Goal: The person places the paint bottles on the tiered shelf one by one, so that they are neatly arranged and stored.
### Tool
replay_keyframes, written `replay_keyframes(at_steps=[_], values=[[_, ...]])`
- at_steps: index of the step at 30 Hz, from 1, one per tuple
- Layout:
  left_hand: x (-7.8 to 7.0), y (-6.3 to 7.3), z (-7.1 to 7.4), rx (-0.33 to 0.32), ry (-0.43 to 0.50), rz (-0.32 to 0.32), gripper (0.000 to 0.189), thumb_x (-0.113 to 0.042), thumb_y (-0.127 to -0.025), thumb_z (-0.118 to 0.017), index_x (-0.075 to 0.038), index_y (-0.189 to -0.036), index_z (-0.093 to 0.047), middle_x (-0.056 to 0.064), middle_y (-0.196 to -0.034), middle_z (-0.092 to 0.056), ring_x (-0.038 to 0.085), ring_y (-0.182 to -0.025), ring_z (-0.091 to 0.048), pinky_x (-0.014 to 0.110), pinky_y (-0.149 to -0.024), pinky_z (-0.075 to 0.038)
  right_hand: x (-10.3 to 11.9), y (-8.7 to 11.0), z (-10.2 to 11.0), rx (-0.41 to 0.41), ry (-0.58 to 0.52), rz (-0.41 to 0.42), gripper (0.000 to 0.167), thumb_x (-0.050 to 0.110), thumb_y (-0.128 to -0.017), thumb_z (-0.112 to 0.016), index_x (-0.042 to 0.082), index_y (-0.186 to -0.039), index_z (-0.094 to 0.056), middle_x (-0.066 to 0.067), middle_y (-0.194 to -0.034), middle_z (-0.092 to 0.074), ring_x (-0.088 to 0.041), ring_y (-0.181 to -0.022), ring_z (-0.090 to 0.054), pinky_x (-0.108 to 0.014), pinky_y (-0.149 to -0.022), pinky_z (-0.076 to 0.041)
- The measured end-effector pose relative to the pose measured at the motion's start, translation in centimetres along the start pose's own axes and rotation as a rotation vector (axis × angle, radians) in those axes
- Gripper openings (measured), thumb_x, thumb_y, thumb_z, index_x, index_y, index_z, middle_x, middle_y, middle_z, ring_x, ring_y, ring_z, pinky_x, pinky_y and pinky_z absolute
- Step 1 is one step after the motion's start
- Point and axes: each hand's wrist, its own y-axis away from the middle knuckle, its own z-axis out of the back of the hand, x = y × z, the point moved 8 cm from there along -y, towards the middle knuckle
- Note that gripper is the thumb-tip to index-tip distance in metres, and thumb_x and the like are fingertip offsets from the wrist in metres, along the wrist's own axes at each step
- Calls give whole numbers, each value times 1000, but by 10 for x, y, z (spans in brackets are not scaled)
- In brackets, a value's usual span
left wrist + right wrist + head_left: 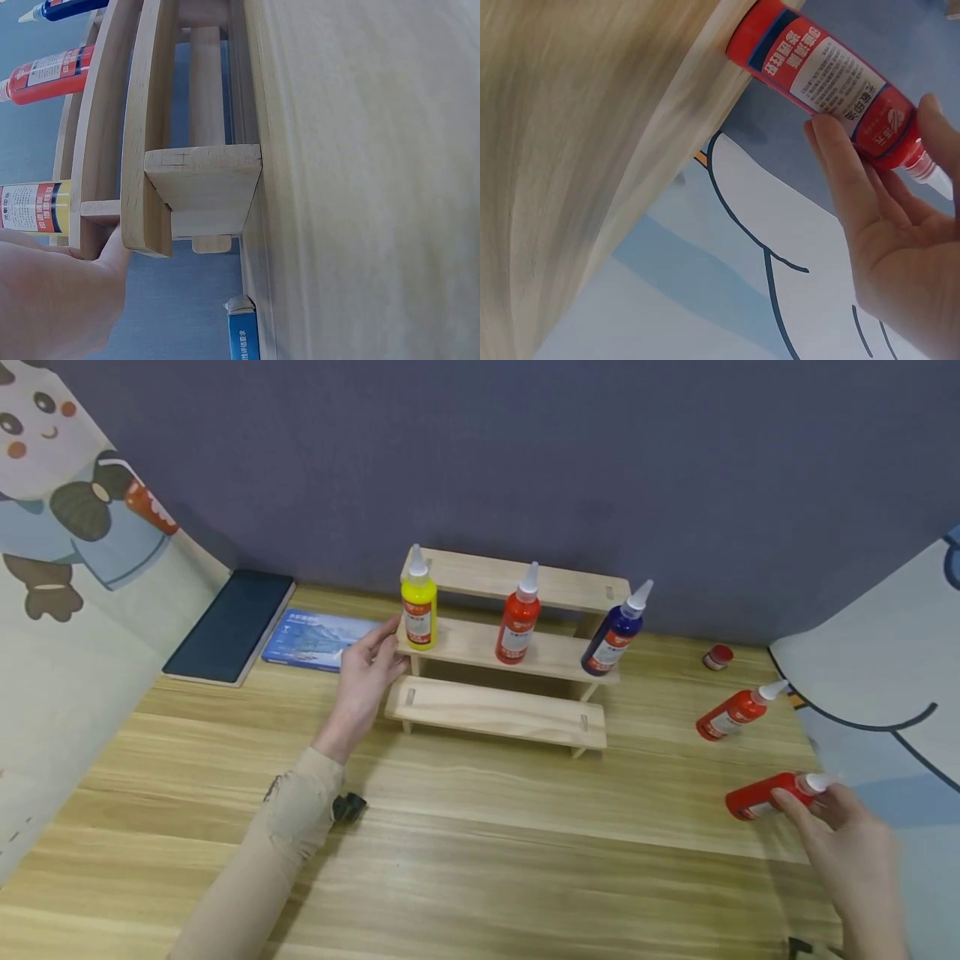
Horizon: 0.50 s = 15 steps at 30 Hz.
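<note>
My right hand (851,843) holds a red squeeze bottle (757,796) near its neck, above the table's right side, with the bottle tilted. In the right wrist view the fingers (840,161) and thumb lie on either side of the red squeeze bottle (825,82). The left hand (367,677) grips the left end of the middle step of a three-step wooden rack (495,710). Beside its fingers a yellow squeeze bottle (418,610) stands on that step. A red squeeze bottle (517,627) and a dark blue one (613,639) stand further right on it.
Another red squeeze bottle (731,714) and a small red-lidded jar (717,657) are on the table's right side. Behind the left hand lie a blue box (315,639) and a dark notebook (228,627). A dark blue-grey wall (480,460) rises behind the rack.
</note>
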Motion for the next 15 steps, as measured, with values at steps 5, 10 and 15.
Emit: replay_keyframes(at_steps=[5,10,15], values=[[0,0,0,3,-10,-4,46,-5,-117,-41,5,-161,-39,27,-163,-42,41,-144,-51,33,-113,-54,1,0,1,-11,-4,-12,43,14,-102,-78,-14,-129,-60,-42,-125,-64,-58,-109,-65,3,-51,-31],[1,0,1,3,-16,-3,46,-5,-117,-41,6,-161,-38,27,-163,-41,41,-145,-50,34,-114,-53,3,1,2,-19,4,-21,43,18,-101,-79,-14,-124,-62,-42,-119,-66,-57,-105,-66,-2,-52,-32],[2,0,1,3,-12,0,46,-5,-116,-41,7,-161,-37,28,-163,-41,41,-144,-50,34,-114,-53,6,-1,3,-14,16,-13,46,22,-101,-80,-15,-121,-63,-42,-116,-67,-57,-103,-67,-5,-51,-34]])
